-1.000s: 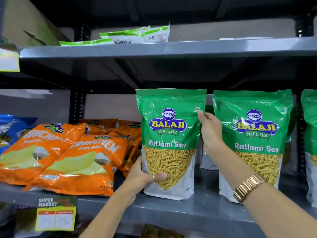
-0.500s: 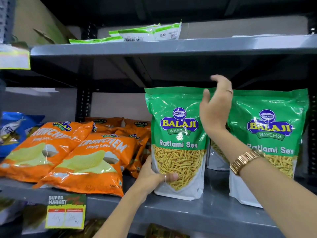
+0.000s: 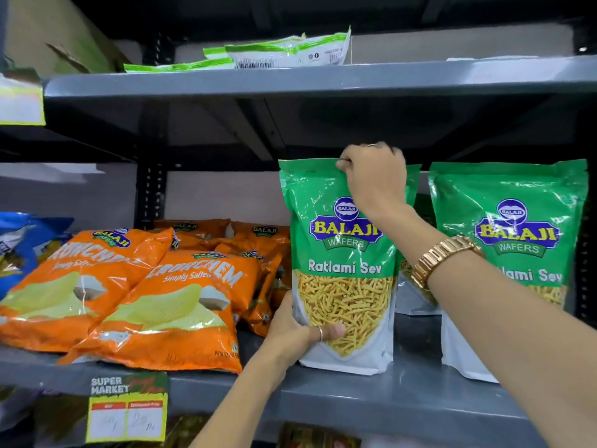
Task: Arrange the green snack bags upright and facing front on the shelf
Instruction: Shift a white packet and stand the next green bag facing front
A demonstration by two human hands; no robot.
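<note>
A green Balaji Ratlami Sev bag stands upright, front facing me, on the grey middle shelf. My left hand grips its lower left edge, thumb across the clear window. My right hand pinches the bag's top seam from above. A second green bag stands upright to the right, partly behind my right forearm. Another green bag shows between them, further back, mostly hidden.
Orange Crunchem chip bags lie slanted on the left of the same shelf, with a blue bag at the far left. Flat green-and-white packets lie on the upper shelf. A price tag hangs on the shelf edge.
My right hand rose from beside the bag to its top seam and closed on it. The left hand kept its grip low on the bag.
</note>
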